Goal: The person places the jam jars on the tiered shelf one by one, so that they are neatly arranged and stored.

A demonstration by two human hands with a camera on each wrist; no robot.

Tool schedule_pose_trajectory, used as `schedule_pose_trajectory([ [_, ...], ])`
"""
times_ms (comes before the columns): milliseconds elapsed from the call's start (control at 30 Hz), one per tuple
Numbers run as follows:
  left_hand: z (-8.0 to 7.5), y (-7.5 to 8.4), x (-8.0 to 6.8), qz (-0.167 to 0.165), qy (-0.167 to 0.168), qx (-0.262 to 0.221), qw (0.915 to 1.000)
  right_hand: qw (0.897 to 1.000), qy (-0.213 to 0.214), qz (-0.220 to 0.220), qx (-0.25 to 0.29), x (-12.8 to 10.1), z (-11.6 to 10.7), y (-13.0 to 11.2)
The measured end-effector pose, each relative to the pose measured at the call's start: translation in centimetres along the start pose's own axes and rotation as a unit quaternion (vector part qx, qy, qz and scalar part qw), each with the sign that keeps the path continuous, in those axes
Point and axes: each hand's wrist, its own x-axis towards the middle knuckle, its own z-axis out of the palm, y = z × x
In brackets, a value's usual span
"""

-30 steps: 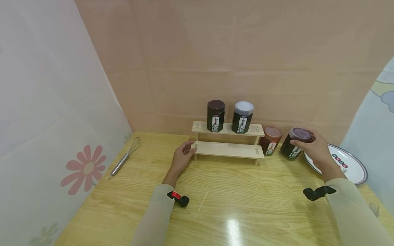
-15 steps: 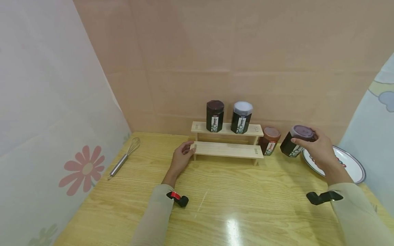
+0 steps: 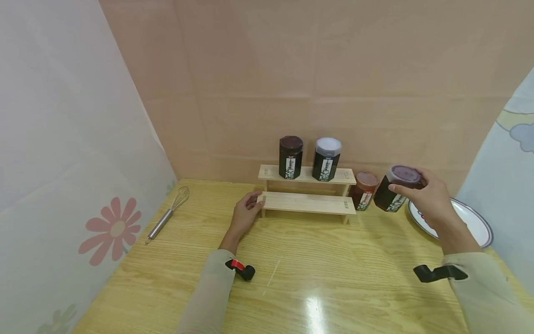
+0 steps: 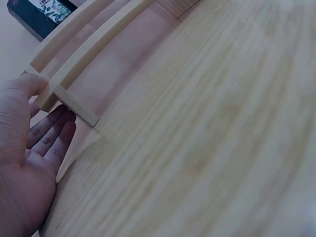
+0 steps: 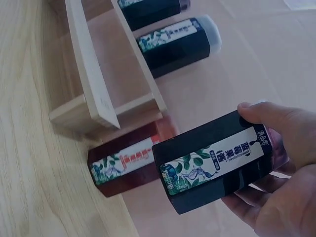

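My right hand (image 3: 434, 197) grips a dark jar with a purple lid (image 3: 394, 195) near its top, fingers and thumb around the lid end. The jar is tilted and off the table; its white label (image 5: 217, 160) faces the right wrist camera. Beside it stands a red jar (image 3: 364, 192) on the table. My left hand (image 3: 246, 211) pinches the left end of a two-tier wooden shelf (image 3: 306, 202), thumb on top of the lower board and fingers below it in the left wrist view. On the upper board stand a dark-lidded jar (image 3: 290, 157) and a white-lidded jar (image 3: 327, 159).
A white plate (image 3: 475, 222) with a dark rim lies at the right, partly behind my right forearm. A whisk (image 3: 164, 218) lies near the left edge of the wooden table (image 3: 317, 260). Cloth walls (image 3: 250, 69) close in the back and sides.
My right hand has lifted the purple-lidded jar off the table and moved it slightly left, toward the red jar. My left hand stays at the shelf's end.
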Motion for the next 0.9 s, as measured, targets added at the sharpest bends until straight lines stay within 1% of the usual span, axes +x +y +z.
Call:
schedule_pose_trajectory([
  [200, 0.1, 0.1, 0.0, -0.012, 0.004, 0.000, 0.9999, 0.999, -0.012, -0.018, 0.042, -0.4, 1.8, -1.1],
  [333, 0.1, 0.4, -0.1, -0.012, 0.002, -0.002, 0.9999, 0.997, -0.019, -0.027, 0.064, -0.6, 3.3, -1.5],
  [500, 0.2, 0.6, -0.4, -0.008, -0.006, -0.007, 0.9999, 0.996, -0.035, -0.035, 0.068, -0.6, 5.1, -1.9],
  [667, 0.2, 0.6, -0.3, -0.002, -0.006, -0.006, 1.0000, 0.994, -0.055, -0.045, 0.081, -0.7, 6.6, -2.6],
  [900, 0.0, 0.6, -0.3, -0.006, -0.004, -0.005, 1.0000, 0.991, -0.059, -0.067, 0.097, -0.6, 9.0, -3.6],
])
